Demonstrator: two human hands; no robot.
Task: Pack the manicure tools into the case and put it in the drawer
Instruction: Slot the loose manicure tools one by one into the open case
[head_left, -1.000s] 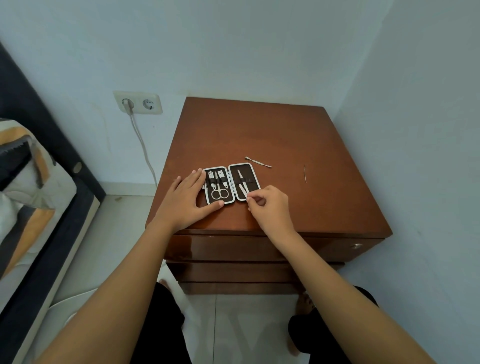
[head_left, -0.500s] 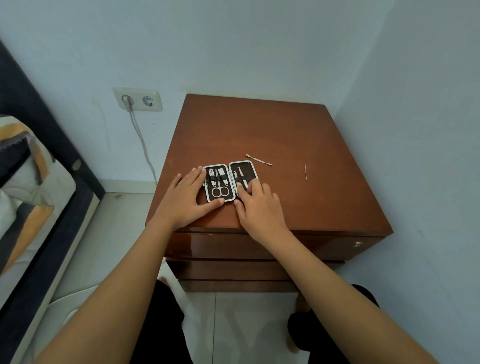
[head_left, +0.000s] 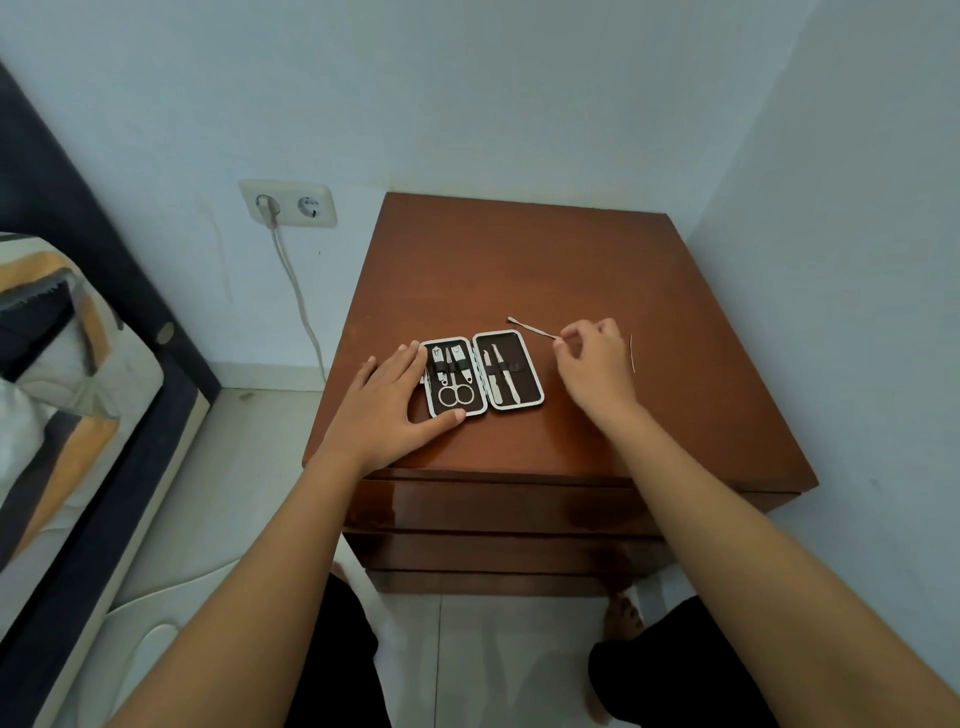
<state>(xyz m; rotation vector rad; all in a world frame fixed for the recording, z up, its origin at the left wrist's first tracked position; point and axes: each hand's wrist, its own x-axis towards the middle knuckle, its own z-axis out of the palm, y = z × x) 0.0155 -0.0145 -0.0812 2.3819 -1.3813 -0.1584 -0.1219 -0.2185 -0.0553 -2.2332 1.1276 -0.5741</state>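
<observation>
- Where half a second ago the right hand (head_left: 597, 364) lay on the right half of the open case (head_left: 483, 371), it has now left the case and gone out to the right, to the thin metal tool (head_left: 531, 329) lying loose on the nightstand top (head_left: 519, 260).
- Right hand: fingers drawn narrow, thumb and forefinger closing on the near tip of that loose tool. Contact looks made; tool appears flat on the wood, not lifted.
- Left hand (head_left: 389, 410): spread wide and flat, unmoved, pressing the left edge of the case, thumb along its front rim. Holds nothing; it steadies.
- Meaning, as I judge it: the tool being seated in the right half is now in, and the next pick is under way.
- Case lies open near the front edge of the top, between the two hands. Left half: scissors (head_left: 455, 392) and small tools under the strap. Right half: two slim tools under its strap, with room beside them.
- Loose tool sits just behind and right of the case, apart from it.
- A second thin sliver (head_left: 631, 353) lies right of the right hand; whether a tool, cannot tell.
- Drawers (head_left: 498, 506) below are closed.
</observation>
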